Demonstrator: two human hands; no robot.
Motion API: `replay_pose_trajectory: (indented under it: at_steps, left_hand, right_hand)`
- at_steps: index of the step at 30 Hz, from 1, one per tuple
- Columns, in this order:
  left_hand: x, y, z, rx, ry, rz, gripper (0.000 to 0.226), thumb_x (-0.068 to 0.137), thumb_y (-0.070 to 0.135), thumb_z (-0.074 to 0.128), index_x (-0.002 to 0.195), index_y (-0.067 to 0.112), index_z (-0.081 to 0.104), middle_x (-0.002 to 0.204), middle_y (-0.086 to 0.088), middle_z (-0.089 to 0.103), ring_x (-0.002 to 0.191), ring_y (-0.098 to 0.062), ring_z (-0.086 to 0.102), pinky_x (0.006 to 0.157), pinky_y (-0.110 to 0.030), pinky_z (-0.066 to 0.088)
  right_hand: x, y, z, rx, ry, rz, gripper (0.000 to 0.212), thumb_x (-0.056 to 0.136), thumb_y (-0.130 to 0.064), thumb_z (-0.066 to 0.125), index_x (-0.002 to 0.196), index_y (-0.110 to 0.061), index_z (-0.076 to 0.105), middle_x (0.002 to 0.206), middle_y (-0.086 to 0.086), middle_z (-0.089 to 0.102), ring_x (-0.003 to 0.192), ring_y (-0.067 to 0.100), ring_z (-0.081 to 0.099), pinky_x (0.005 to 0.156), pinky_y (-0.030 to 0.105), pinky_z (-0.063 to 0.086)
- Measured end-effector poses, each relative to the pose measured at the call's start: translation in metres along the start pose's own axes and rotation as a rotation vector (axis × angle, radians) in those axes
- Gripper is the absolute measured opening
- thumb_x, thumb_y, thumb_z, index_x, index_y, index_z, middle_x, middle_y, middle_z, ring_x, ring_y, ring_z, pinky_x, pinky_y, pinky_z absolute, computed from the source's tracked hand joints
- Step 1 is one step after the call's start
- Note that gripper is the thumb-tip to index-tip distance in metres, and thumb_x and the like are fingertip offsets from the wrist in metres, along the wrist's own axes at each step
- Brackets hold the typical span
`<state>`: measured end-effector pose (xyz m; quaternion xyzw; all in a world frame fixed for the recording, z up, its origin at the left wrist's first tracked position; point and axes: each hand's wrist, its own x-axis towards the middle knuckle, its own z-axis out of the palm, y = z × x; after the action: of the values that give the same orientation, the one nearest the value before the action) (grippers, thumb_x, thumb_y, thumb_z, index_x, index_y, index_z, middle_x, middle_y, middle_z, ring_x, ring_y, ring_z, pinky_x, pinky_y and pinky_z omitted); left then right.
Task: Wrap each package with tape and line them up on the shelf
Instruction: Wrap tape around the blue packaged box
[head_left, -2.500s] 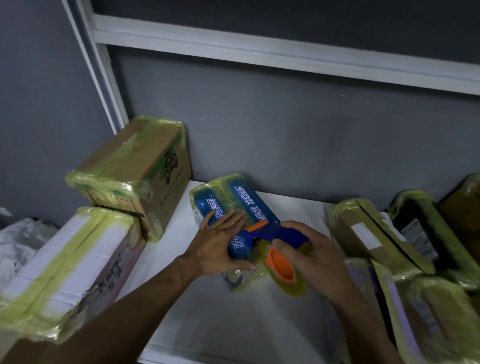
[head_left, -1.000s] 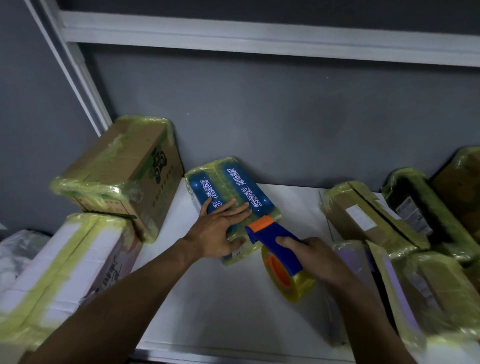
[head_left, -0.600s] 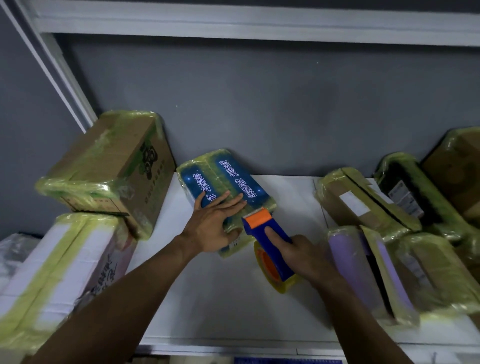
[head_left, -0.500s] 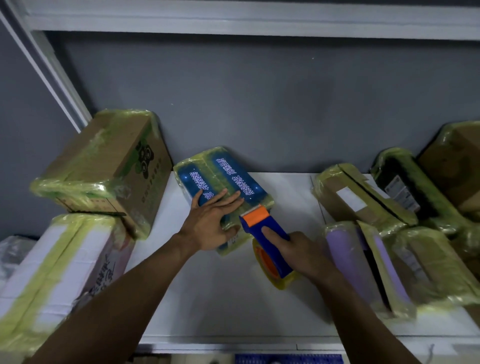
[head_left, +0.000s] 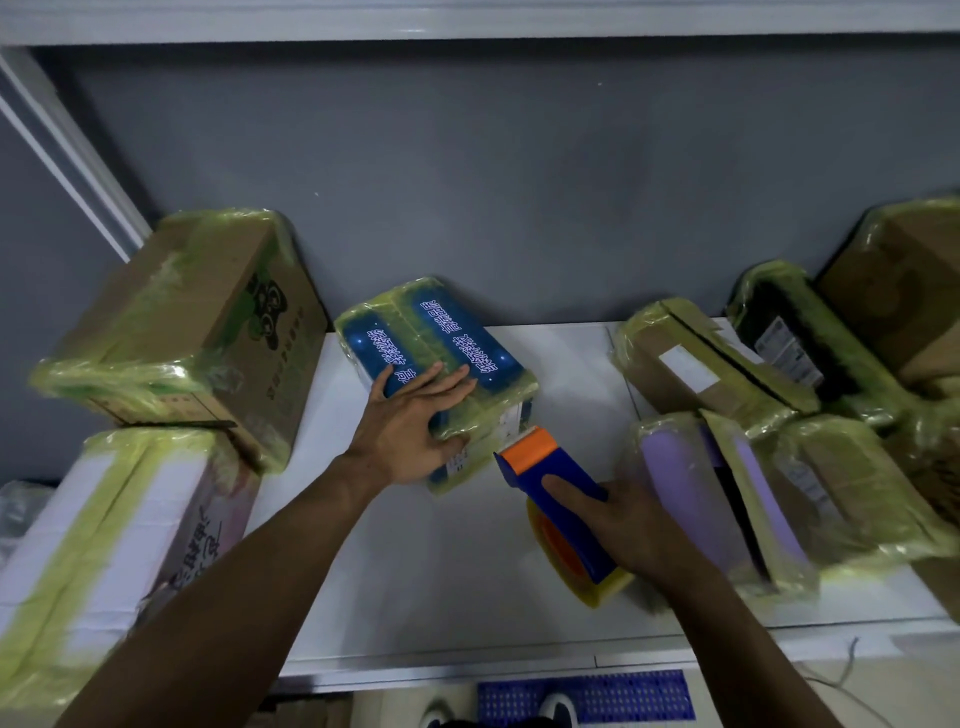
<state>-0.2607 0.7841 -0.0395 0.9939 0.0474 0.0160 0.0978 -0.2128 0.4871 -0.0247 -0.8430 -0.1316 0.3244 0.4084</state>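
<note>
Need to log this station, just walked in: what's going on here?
A person is taping parcels. Their left hand lies flat on a blue rectangular package wrapped in yellowish tape, on the white shelf. Their right hand grips a blue and orange tape dispenser by the package's near right corner. Other taped parcels sit either side: a brown cardboard box left, purple packages right.

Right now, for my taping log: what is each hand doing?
Left hand: open, flat on the blue package.
Right hand: holding the tape dispenser.
</note>
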Motion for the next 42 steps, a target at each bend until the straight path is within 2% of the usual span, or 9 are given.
replay_pose_trajectory:
  at_steps: [4,8,10,13,15,17,24,32,42]
  left_hand:
    - [-0.001,0.001,-0.003,0.015,-0.019,0.001,0.076,0.094,0.069,0.046,0.159,0.048,0.011,0.163,0.032,0.002,0.154,0.000,-0.004,0.124,-0.054,-0.006]
    - [-0.001,-0.001,-0.010,-0.040,-0.058,0.034,0.081,0.088,0.086,0.025,0.158,0.049,0.011,0.162,0.035,0.000,0.152,0.004,-0.009,0.124,-0.052,-0.010]
    - [0.001,0.006,-0.012,-0.117,-0.033,-0.034,0.091,0.078,0.097,0.015,0.155,0.051,0.022,0.159,0.038,0.008,0.152,0.006,-0.005,0.124,-0.052,-0.012]
    - [0.006,0.025,-0.011,-0.176,0.036,-0.179,0.106,0.061,0.108,0.026,0.149,0.050,0.038,0.155,0.041,0.021,0.151,0.006,0.004,0.124,-0.052,-0.012]
    - [0.007,0.032,-0.006,-0.162,0.056,-0.212,0.109,0.057,0.108,0.036,0.149,0.048,0.041,0.154,0.041,0.022,0.151,0.005,0.004,0.124,-0.051,-0.011]
    - [0.006,0.033,-0.003,-0.151,0.066,-0.219,0.104,0.061,0.102,0.044,0.148,0.046,0.042,0.155,0.039,0.023,0.152,0.004,0.005,0.124,-0.049,-0.010]
    - [0.007,0.039,-0.002,-0.062,0.053,-0.226,0.071,0.088,0.075,0.051,0.151,0.043,0.040,0.159,0.031,0.026,0.155,-0.006,0.007,0.124,-0.059,-0.005]
    - [0.007,0.038,-0.001,-0.068,0.051,-0.218,0.075,0.087,0.083,0.038,0.151,0.043,0.040,0.159,0.032,0.026,0.155,-0.007,0.007,0.123,-0.060,-0.005]
    - [0.009,0.033,0.005,-0.019,0.060,-0.192,0.087,0.080,0.086,0.011,0.151,0.046,0.037,0.156,0.036,0.027,0.154,-0.005,0.009,0.123,-0.058,-0.010]
  right_hand:
    - [-0.009,0.001,-0.001,0.019,-0.061,-0.034,0.049,0.090,-0.073,0.053,0.047,-0.054,0.065,0.051,-0.011,0.065,0.042,-0.002,0.058,0.043,0.007,0.037]
    - [-0.005,0.005,0.000,-0.004,-0.022,-0.030,0.053,0.085,-0.078,0.053,0.047,-0.044,0.068,0.050,-0.010,0.065,0.040,-0.001,0.057,0.041,0.007,0.036]
    - [-0.001,0.004,0.006,-0.016,-0.005,-0.014,0.055,0.084,-0.079,0.054,0.044,-0.043,0.067,0.048,-0.010,0.064,0.039,0.000,0.058,0.040,0.007,0.036]
    - [0.002,0.000,0.012,-0.063,-0.035,0.013,0.047,0.078,-0.087,0.045,0.048,-0.057,0.064,0.049,-0.017,0.065,0.043,-0.003,0.060,0.044,0.009,0.039]
    - [0.007,0.002,0.013,-0.083,-0.028,0.038,0.072,0.068,-0.094,0.038,0.057,-0.032,0.074,0.052,-0.016,0.066,0.046,-0.003,0.062,0.052,0.014,0.041]
    - [0.015,0.006,0.014,-0.128,0.001,0.062,0.085,0.066,-0.095,0.038,0.063,-0.016,0.067,0.056,-0.007,0.069,0.049,0.003,0.065,0.056,0.018,0.044]
    - [0.037,0.002,0.025,-0.123,0.033,0.052,0.075,0.085,-0.082,0.049,0.080,-0.009,0.067,0.078,0.005,0.073,0.069,0.016,0.070,0.066,0.025,0.051]
    - [0.060,-0.006,0.026,-0.126,0.048,0.087,0.071,0.082,-0.083,0.055,0.089,-0.014,0.067,0.085,0.002,0.072,0.076,0.016,0.071,0.063,0.026,0.052]
    - [0.073,-0.019,0.025,-0.272,0.076,0.107,0.063,0.081,-0.084,0.056,0.079,-0.020,0.052,0.076,-0.004,0.060,0.069,0.012,0.063,0.054,0.024,0.044]
